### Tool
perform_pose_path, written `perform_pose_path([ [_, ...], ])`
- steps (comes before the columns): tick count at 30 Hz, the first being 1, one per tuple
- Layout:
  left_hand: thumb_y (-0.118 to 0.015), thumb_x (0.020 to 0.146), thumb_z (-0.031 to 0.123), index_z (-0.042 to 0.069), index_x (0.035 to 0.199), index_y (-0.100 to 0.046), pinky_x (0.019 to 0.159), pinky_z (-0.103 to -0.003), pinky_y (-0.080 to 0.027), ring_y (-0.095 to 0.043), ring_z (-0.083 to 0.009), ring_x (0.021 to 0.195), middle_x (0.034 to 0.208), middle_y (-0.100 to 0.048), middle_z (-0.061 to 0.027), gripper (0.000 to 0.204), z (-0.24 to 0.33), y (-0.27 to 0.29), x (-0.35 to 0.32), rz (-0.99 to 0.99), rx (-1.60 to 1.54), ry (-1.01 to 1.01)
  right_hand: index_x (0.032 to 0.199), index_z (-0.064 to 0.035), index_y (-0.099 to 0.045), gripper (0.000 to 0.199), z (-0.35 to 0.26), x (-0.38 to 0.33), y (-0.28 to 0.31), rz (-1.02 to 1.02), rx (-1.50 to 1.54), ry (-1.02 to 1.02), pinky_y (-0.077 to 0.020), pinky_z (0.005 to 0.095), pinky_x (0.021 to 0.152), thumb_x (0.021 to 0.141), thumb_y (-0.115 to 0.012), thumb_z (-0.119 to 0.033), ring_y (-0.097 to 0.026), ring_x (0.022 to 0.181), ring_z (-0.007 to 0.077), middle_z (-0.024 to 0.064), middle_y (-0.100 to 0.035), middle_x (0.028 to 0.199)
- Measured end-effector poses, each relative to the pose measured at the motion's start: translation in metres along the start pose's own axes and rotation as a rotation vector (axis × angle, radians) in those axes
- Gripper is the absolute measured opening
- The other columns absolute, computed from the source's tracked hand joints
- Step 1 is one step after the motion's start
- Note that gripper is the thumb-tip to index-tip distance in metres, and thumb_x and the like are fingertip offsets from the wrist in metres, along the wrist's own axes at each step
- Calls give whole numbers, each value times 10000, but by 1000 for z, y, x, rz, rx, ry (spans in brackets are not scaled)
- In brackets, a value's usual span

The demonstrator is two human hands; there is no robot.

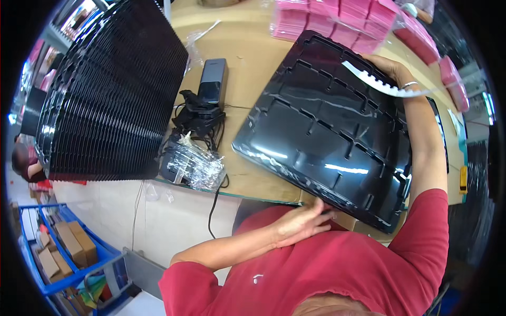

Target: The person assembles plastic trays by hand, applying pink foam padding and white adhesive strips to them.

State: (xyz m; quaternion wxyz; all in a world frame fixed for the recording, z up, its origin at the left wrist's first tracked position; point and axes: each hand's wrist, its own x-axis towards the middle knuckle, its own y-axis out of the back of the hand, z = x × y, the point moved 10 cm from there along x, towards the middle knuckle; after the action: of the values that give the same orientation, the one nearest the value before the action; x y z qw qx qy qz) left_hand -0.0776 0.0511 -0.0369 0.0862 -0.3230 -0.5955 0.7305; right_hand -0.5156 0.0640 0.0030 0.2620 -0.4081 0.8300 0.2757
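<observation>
A large black plastic tray [316, 126] with molded compartments lies at an angle over the cardboard-covered table in front of me. My right hand [387, 66] grips its far right edge, the fingers partly hidden behind the rim. Beside that hand, a curved white strip with a toothed edge [379, 84] shows across the tray's upper right corner. Below the near edge is my left hand [303, 224], its fingers stretched out and apart. The thumb comes up close to the rim; I cannot tell whether it touches.
To the left rises a tall stack of black trays [121, 100]. Between stack and tray lie a grey-black device [213, 81], black cables [203, 118] and crumpled clear plastic [195, 163]. Pink bundles [337, 21] sit at the back. A blue rack with cardboard boxes [74, 245] stands lower left.
</observation>
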Motion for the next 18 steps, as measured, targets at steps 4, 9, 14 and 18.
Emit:
perform_pose_path([
  [4, -472, 976, 387, 35, 1472, -148, 1180, -437, -149, -116, -261, 1444, 1544, -131, -93, 689, 19, 5, -6, -170, 170, 126, 1231, -106, -614, 510, -56, 12, -43, 71, -145, 51, -516, 219, 668, 944, -480, -506, -633, 753, 83, 20, -685, 1039],
  [9, -441, 994, 387, 25, 1468, -218, 1180, -389, -140, -160, -239, 1436, 1539, -205, -82, 637, -14, -24, -7, -183, 246, 248, 1335, -111, -533, 612, -61, -2, -53, -17, -347, 179, -448, 260, 926, 937, -449, -568, -582, 1004, 101, 15, -593, 1248],
  [14, -365, 1004, 438, -20, 1443, -298, 1156, -366, -164, -243, -255, 1410, 1507, -310, -139, 638, 13, -1, -18, -56, 847, 464, 1402, -83, -434, 756, -87, 80, -49, 99, -595, 332, -340, 347, 1064, 928, -315, -660, -471, 1244, 255, 120, -434, 1436],
  [18, -392, 1007, 396, -34, 1439, -294, 1144, -360, -201, -294, -261, 1389, 1485, -346, -156, 618, 29, -10, -9, -47, 1069, 419, 1195, -45, -605, 587, -80, 11, 9, 465, -790, 496, -430, 404, 952, 939, -400, -531, -562, 1109, 349, 210, -591, 1203],
])
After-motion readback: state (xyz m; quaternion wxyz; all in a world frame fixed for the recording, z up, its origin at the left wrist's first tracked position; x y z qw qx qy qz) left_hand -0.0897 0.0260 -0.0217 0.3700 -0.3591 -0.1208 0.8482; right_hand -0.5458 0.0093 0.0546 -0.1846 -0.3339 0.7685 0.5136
